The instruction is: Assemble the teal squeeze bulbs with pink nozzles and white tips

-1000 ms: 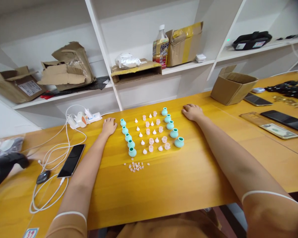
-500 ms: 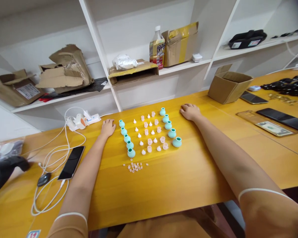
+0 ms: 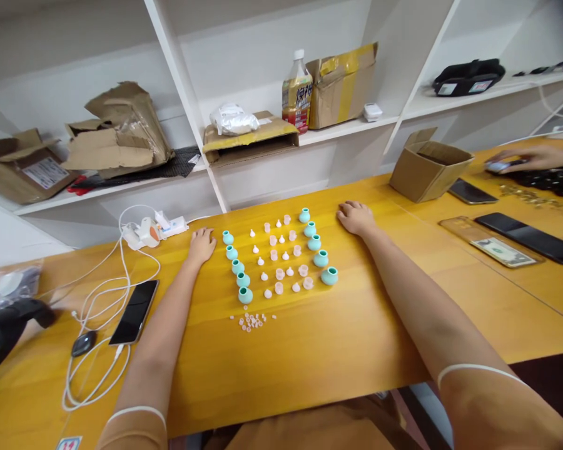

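My left hand (image 3: 201, 245) lies palm down on the wooden table (image 3: 309, 337), left of a column of small turquoise pots (image 3: 238, 267). It holds nothing and its fingers are loosely stretched. On the far side, my right hand (image 3: 355, 217) also rests flat, close to a second column of turquoise pots (image 3: 314, 242). Between the two columns stand rows of small white cone-shaped pieces (image 3: 261, 261) and translucent pink cups (image 3: 280, 274). A loose cluster of tiny pale rings (image 3: 252, 322) lies in front of the left column.
A phone (image 3: 134, 312), white cables and a power strip (image 3: 172, 227) lie at the left. At the right are an open cardboard box (image 3: 429, 167), phones (image 3: 529, 237) and a banknote in a case (image 3: 502, 250). Another person's hand (image 3: 535, 157) reaches over black items. Shelves hold boxes and a bottle (image 3: 297, 94).
Another person's hand has come in at the far right, onto a small pale object by the black items. The view has shifted slightly; my hands and the pots stay in place.
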Demonstrator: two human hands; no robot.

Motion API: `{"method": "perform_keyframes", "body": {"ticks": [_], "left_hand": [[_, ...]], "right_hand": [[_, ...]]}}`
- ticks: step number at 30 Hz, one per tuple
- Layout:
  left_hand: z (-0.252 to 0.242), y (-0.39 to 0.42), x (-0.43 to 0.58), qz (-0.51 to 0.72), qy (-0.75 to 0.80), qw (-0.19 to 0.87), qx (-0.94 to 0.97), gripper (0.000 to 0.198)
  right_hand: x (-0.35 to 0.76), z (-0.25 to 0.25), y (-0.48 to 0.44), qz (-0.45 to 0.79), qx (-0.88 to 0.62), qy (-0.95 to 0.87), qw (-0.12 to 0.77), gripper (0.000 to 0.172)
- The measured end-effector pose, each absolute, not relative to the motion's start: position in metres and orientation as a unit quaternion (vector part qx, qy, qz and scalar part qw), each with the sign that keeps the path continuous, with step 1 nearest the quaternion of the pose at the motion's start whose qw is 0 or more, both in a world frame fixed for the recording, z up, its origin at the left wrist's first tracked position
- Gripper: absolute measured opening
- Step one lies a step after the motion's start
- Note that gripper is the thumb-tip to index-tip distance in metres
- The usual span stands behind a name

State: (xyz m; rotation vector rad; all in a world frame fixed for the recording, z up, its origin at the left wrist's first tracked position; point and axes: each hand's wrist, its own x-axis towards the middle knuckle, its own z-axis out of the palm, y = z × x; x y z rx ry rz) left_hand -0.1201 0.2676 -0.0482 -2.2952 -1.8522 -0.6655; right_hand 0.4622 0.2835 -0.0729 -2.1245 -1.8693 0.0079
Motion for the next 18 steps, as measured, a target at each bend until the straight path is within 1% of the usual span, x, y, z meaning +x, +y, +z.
{"method": "perform_keyframes", "body": {"ticks": [7,11,14,18], "left_hand": [[-0.0446,0.2679,-0.1193,-0.204,-0.622,0.060,-0.754,0.038],[-0.0440,0.2685,-0.1198,-0.180,-0.631,0.060,-0.752,0.041],[-0.0418,0.2673,-0.1189,-0.160,-0.634,0.054,-0.755,0.038],[-0.0379,0.2664,-0.1151,-0.148,-0.634,0.048,-0.758,0.045]], "right_hand": [[0.4595,-0.0706,0.2845,0.003,-0.745,-0.646,0.163,0.061],[0.4598,-0.0721,0.2873,0.003,-0.747,-0.643,0.171,0.062],[0.4604,-0.0725,0.2883,0.006,-0.747,-0.641,0.177,0.063],[0.4619,-0.0714,0.2891,0.008,-0.746,-0.639,0.188,0.063]]}}
